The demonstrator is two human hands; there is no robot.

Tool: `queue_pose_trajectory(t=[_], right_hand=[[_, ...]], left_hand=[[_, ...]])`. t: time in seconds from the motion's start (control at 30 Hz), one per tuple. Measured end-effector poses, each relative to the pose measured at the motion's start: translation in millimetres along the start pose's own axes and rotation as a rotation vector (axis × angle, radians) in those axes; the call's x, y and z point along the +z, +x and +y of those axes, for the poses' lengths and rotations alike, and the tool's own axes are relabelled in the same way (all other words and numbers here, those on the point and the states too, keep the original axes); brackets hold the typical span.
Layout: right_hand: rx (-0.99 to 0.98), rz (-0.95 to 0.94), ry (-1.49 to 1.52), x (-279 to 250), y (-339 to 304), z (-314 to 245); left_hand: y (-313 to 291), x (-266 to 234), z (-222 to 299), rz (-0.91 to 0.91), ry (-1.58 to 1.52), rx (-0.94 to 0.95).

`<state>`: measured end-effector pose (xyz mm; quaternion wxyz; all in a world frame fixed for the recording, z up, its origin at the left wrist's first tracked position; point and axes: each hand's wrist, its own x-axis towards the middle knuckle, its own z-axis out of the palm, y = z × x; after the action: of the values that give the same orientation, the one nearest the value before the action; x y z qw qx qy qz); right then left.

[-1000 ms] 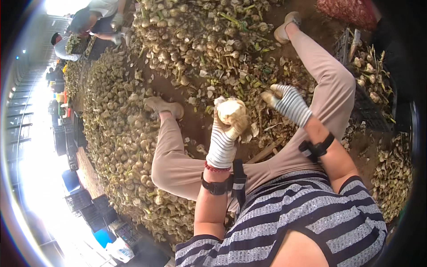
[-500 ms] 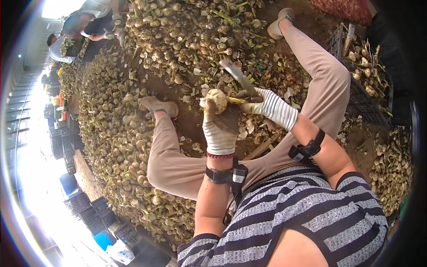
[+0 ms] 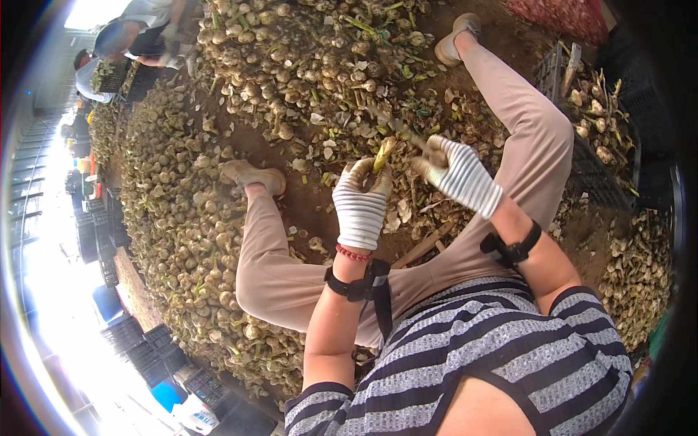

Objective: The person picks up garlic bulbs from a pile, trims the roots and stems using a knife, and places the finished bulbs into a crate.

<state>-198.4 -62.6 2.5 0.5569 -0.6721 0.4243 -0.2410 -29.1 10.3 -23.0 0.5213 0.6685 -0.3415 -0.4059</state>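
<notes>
My left hand [image 3: 361, 200], in a white-and-grey striped work glove with dirty fingers, is closed around a garlic bulb whose stem [image 3: 383, 154] sticks up and away from me. The glove covers most of the bulb. A little to the right, my right hand [image 3: 459, 174] wears the same kind of glove and grips a knife. Its blade [image 3: 401, 129] points to the far left, smeared by motion, apart from the garlic. Beneath both hands, loose skins and cut stems [image 3: 407, 207] lie on the dirt.
Heaps of garlic bulbs [image 3: 189, 240] spread along my left and in front [image 3: 291, 58]. At right stands a black crate [image 3: 600, 171] holding garlic. A red mesh sack [image 3: 563, 18] is at far right. Two people [image 3: 134, 43] work at far left. Crates [image 3: 156, 349] line the left side.
My left hand has turned, so the stem now points away from me rather than right and the bulb is mostly hidden. My right hand has drawn the knife off the stem, slightly right.
</notes>
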Motion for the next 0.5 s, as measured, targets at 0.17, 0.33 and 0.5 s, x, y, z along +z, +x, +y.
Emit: queue_pose_trajectory(t=[0.17,0.33,0.5], right_hand=[[-0.3,0.135,-0.413,28,20,4],[0.328,0.083,-0.5,-6,16,73],[0.382,0.022,-0.36,33,37,59]], left_hand=[[-2,-10,32,0.123,0.396,0.412],[-9,-157,69,0.703,0.353,0.157],[6,-186,76,0.94,0.652,0.062]])
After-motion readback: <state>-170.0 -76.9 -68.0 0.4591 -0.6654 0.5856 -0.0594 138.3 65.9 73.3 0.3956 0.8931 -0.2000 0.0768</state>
